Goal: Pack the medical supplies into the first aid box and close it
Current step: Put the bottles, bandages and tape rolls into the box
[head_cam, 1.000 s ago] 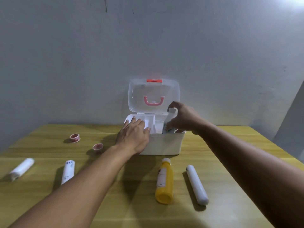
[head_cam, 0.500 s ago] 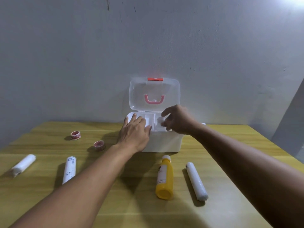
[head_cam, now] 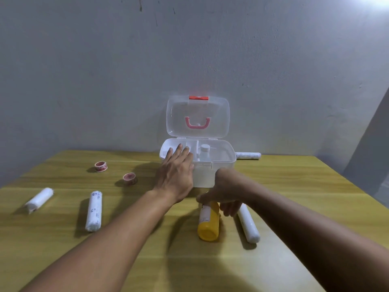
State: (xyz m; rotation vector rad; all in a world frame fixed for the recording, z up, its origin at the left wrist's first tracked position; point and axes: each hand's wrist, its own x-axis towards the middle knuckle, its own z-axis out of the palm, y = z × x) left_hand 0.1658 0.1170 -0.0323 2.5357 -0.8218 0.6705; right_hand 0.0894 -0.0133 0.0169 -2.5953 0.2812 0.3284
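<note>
1. The first aid box [head_cam: 203, 178] is seen at the far middle of the wooden table [head_cam: 294, 186], its clear lid [head_cam: 197, 116] standing upright and open, with a red latch [head_cam: 198, 98] at the top edge and a pink handle [head_cam: 197, 123] showing through it
2. One white-capped bottle [head_cam: 204, 152] is seen upright inside the box, in a compartment right of the middle divider; the packing step is therefore judged to be under way and far from done
3. The left hand [head_cam: 175, 175] is laid flat and unclenched over the near left rim of the box, nothing being grasped; the box is judged to be steadied by it
4. The right hand [head_cam: 226, 191] is lowered over the cap end of the yellow bottle [head_cam: 208, 225], which lies on its side near the box; thumb and fingers are curled about its neck, but whether the grasp is closed cannot be told
5. Left unpacked on the table are a bandage roll [head_cam: 248, 224] just right of the yellow bottle, a second roll [head_cam: 93, 210] and a third roll [head_cam: 39, 199] at the left, two tape spools [head_cam: 101, 166] [head_cam: 129, 178] farther back, and a further roll [head_cam: 248, 155] behind the box at its right
6. For the next move, a firm pinch on the bottle neck is called for, then a lift and a turn upright, so that it can be set into a free compartment without the standing bottle being knocked over
</note>
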